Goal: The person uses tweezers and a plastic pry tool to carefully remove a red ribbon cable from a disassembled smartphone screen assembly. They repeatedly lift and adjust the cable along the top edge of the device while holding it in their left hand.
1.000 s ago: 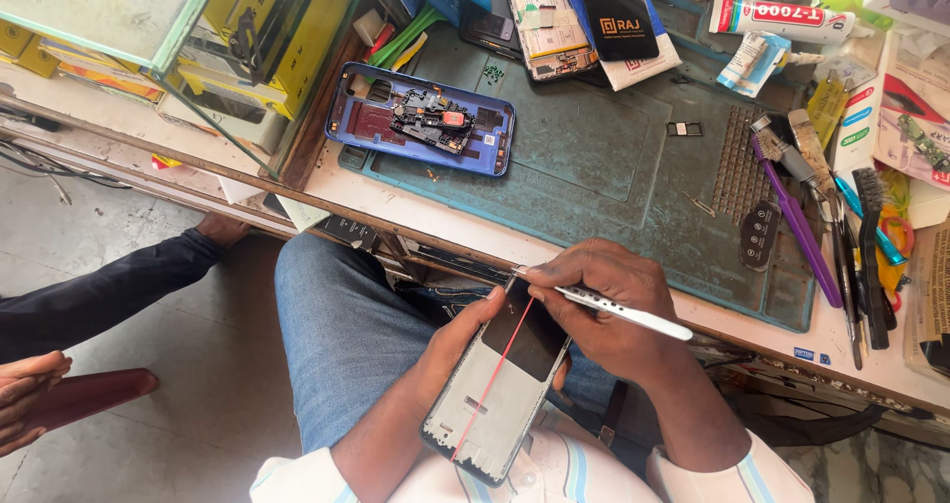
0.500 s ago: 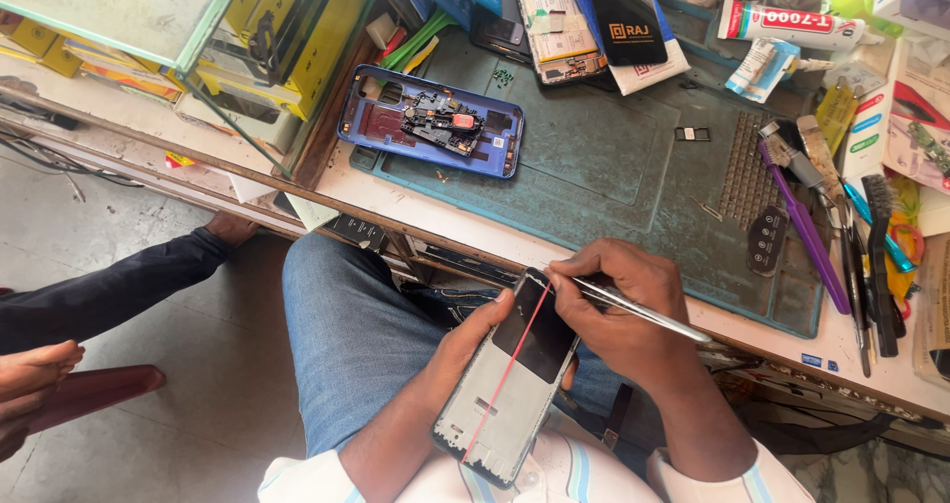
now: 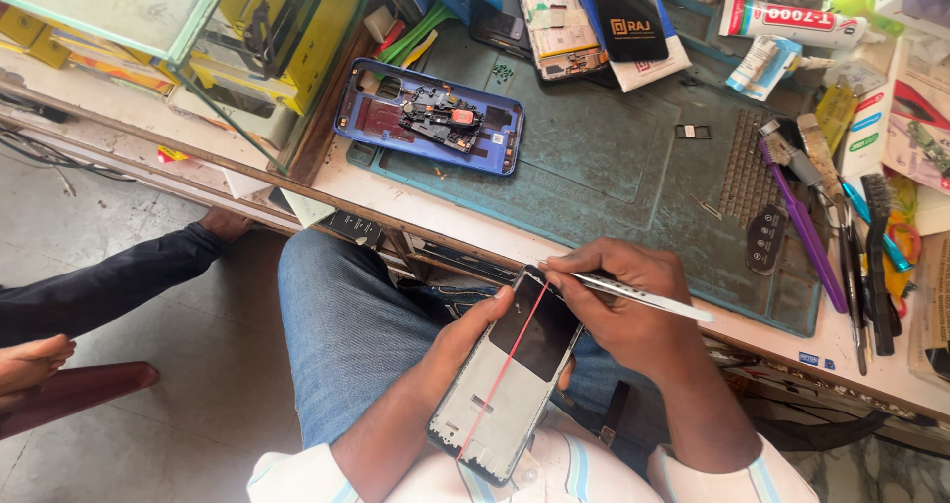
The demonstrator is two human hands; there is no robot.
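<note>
Shifted little, the phone frame is gripped by left hand while right-hand fingers pinch metal tweezers at its top edge, best kept shallow and steady.

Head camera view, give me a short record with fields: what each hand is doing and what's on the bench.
left hand: holds a grey rectangular phone frame with a thin red line down its face, above the lap
right hand: pinches slim silver metal tweezers, tips at the frame's top edge
bench mat: teal rubber work mat
on the mat: blue opened phone back shell with exposed circuit board
right edge: purple-handled tool, black brush
far edge: white glue tube
</note>
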